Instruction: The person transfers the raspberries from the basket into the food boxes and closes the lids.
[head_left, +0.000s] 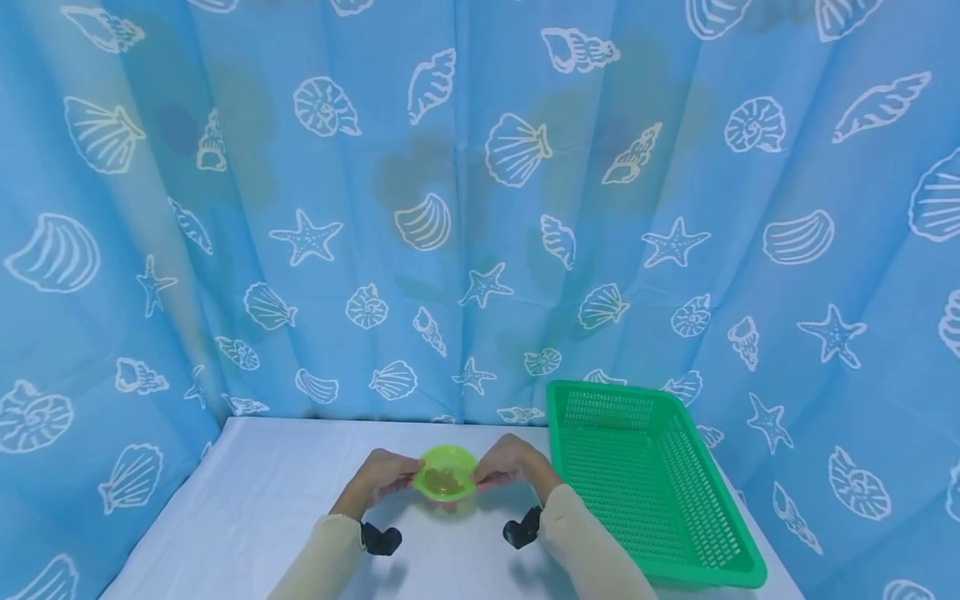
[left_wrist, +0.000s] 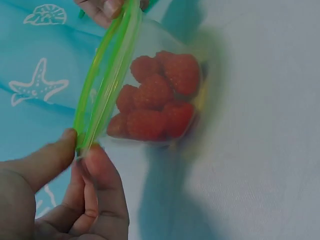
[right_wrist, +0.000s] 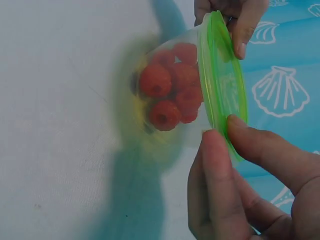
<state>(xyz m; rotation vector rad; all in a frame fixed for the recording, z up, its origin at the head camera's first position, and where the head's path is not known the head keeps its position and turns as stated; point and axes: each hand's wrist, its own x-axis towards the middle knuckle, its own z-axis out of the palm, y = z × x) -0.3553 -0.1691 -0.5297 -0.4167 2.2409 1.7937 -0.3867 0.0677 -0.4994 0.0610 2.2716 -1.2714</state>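
A clear plastic container [left_wrist: 150,135] with a lime-green lid [head_left: 450,457] is held between both hands, over the white table. Through its see-through wall, several red raspberries [left_wrist: 150,95] show inside. On the left side of the rim, my left hand [head_left: 384,475] pinches the lid's edge, thumb on top and fingers beneath. My right hand [head_left: 513,463] grips the opposite edge the same way, its thumb on the lid and its fingers under the rim in the right wrist view. The lid lies over the container's mouth all the way round, as far as the wrist views show.
A large green plastic basket [head_left: 645,575] with slatted sides stands on the right of the white table [head_left: 225,500], close by the right forearm. A blue curtain [head_left: 465,208] printed with white shells and starfish hangs behind the table and along both sides.
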